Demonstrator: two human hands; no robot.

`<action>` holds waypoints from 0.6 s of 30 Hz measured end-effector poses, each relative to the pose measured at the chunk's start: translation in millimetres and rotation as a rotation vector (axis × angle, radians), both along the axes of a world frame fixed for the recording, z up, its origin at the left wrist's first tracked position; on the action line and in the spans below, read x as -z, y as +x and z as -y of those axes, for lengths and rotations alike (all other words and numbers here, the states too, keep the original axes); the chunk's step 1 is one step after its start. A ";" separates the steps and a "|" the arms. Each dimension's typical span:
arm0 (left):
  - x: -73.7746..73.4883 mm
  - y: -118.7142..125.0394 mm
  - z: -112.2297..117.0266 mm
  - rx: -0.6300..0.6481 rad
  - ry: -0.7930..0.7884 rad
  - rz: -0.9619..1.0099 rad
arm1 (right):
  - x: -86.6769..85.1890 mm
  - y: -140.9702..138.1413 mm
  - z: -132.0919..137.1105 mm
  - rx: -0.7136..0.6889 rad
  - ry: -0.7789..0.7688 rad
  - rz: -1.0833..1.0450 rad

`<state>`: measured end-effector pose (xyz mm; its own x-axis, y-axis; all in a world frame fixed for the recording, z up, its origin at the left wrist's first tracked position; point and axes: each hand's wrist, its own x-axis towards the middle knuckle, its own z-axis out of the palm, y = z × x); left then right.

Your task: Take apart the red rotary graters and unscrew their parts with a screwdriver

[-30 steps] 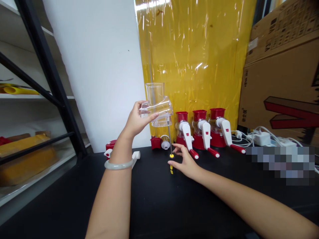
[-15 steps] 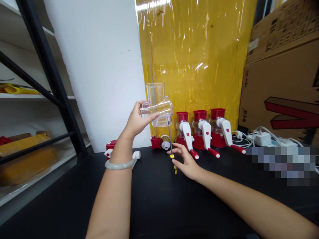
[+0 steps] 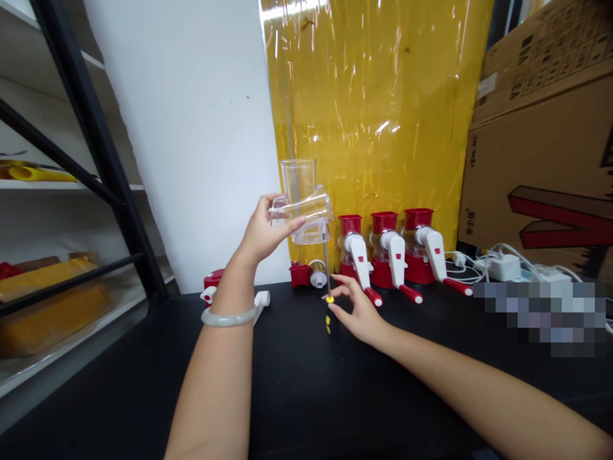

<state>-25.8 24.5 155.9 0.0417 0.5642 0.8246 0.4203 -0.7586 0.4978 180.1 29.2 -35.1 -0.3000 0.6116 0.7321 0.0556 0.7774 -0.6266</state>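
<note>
A clear plastic grater body [image 3: 306,206] is held up above the black table by my left hand [image 3: 268,233], its fingers wrapped round the left end and the thumb across the front. My right hand [image 3: 357,313] pinches a screwdriver [image 3: 328,275] by the yellow collar at the top of its black-and-yellow handle. The shaft points upward, and its tip meets the underside of the clear body near the right end; a screw there is too small to make out. Behind the shaft stand a metal grating drum [image 3: 318,275] and a red part [image 3: 299,275].
Several red-and-white rotary graters [image 3: 395,252] with crank handles line the back right of the table [image 3: 287,383]. White cables and plugs [image 3: 505,265] lie farther right, by a large cardboard box [image 3: 536,140]. Red and white parts [image 3: 214,278] sit partly behind my left forearm.
The screwdriver handle has turned, its yellow marks shifting slightly left, and my right thumb and fingers have shifted on it. My left hand and the clear body stay almost still.
</note>
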 end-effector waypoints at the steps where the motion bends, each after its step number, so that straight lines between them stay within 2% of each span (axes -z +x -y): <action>1: 0.1 -0.2 -0.3 0.001 0.002 -0.002 | 0.0 -0.3 -0.7 0.054 -0.001 0.004; 4: 0.5 -0.7 -1.4 0.008 0.005 -0.004 | -0.3 -0.1 -1.5 0.157 0.006 0.004; 10: 1.0 -1.0 -1.8 -0.005 0.002 -0.007 | -0.6 0.6 0.2 -0.038 0.028 -0.042; 12: 0.9 -1.1 -1.8 -0.006 0.004 -0.011 | 0.0 0.1 -0.9 0.005 0.031 -0.022; 15: 0.9 -1.5 -2.5 0.000 0.007 -0.012 | 0.7 0.2 -2.7 0.152 0.039 -0.001; 18: 0.9 -1.5 -3.3 0.001 0.002 -0.013 | 0.5 1.4 -2.4 0.127 0.050 -0.020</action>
